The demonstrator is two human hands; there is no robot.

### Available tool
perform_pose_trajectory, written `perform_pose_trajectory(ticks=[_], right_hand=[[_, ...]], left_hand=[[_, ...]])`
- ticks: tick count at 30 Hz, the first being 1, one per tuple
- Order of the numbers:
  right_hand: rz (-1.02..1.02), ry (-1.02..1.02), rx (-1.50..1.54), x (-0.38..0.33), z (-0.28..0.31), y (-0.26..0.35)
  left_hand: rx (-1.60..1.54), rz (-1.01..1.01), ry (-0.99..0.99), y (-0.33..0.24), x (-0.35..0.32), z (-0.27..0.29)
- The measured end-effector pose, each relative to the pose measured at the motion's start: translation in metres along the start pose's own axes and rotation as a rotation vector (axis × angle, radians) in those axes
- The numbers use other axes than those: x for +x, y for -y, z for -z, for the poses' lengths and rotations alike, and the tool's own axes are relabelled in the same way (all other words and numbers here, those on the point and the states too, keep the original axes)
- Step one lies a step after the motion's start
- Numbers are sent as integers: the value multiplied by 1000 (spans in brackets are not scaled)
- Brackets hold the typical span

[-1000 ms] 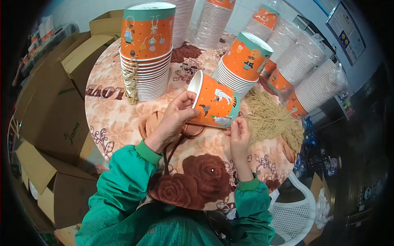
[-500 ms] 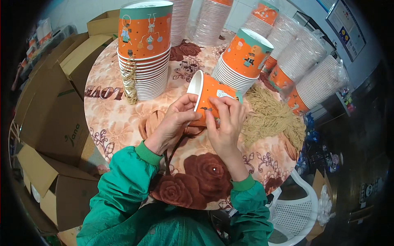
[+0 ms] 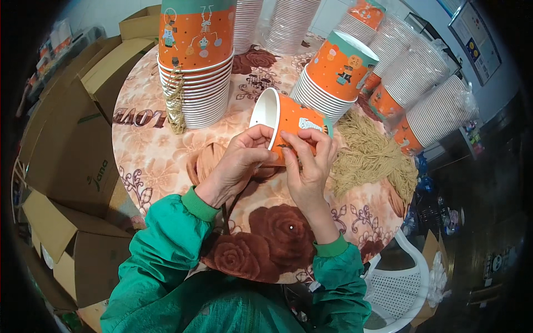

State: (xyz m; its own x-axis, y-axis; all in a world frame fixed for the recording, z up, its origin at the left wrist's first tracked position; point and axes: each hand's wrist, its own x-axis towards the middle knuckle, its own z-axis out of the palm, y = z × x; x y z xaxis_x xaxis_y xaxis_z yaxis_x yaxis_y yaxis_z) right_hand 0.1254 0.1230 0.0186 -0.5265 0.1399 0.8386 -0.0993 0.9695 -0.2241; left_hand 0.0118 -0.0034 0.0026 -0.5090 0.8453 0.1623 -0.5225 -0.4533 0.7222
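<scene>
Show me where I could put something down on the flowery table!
Biggest bare patches of table: the brown roses between the green sleeves, and the left side, bordered by the tall cup stack, the left hand and the table's edge. Crowded: back and right, with more cup stacks and tan strings.

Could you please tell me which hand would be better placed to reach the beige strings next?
Probably the right hand: it is nearer the strings, which lie just to its right. The left hand is farther off, holding the cup near its rim.
</scene>
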Motion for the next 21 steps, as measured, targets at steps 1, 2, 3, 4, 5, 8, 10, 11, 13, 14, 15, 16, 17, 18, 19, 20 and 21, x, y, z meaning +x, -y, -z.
perform_pose_trajectory(ticks=[1,2,3,4,5,8,10,11,13,14,15,16,17,18,19,20,21], right_hand=[[-17,11,4,1,0,1],[-34,22,7,1,0,3],[-33,22,7,1,0,3],[-48,23,13,2,0,3],[-62,24,19,3,-1,3],[-63,29,3,2,-1,3],[-61,27,5,2,-2,4],[-59,26,7,2,-2,4],[-66,26,14,1,-2,5],[-72,26,20,1,-2,5],[-73,26,19,1,-2,5],[-66,22,22,1,-1,4],[-59,19,25,1,-1,4],[-59,18,24,2,-1,4],[-65,13,31,2,-1,5],[-70,7,38,2,-1,6],[-70,7,37,3,-1,6]], left_hand=[[3,-13,1,2,1,3],[7,-26,2,2,0,4],[6,-26,3,2,0,4],[-3,-17,-10,2,0,3],[-12,-8,-23,2,0,2],[-31,-2,-49,-2,-2,-7],[-32,-6,-44,-1,-1,-5],[-33,-9,-39,0,-1,-3],[-42,-4,-29,2,0,0],[-51,2,-18,2,0,1],[-51,3,-18,1,-1,-1],[-44,9,-25,-1,-1,-3],[-37,14,-31,-2,-1,-4],[-37,14,-31,-2,-2,-4],[-28,20,-24,-2,-2,-3],[-19,26,-17,-1,-2,-3],[-20,26,-16,-1,-2,-3]])
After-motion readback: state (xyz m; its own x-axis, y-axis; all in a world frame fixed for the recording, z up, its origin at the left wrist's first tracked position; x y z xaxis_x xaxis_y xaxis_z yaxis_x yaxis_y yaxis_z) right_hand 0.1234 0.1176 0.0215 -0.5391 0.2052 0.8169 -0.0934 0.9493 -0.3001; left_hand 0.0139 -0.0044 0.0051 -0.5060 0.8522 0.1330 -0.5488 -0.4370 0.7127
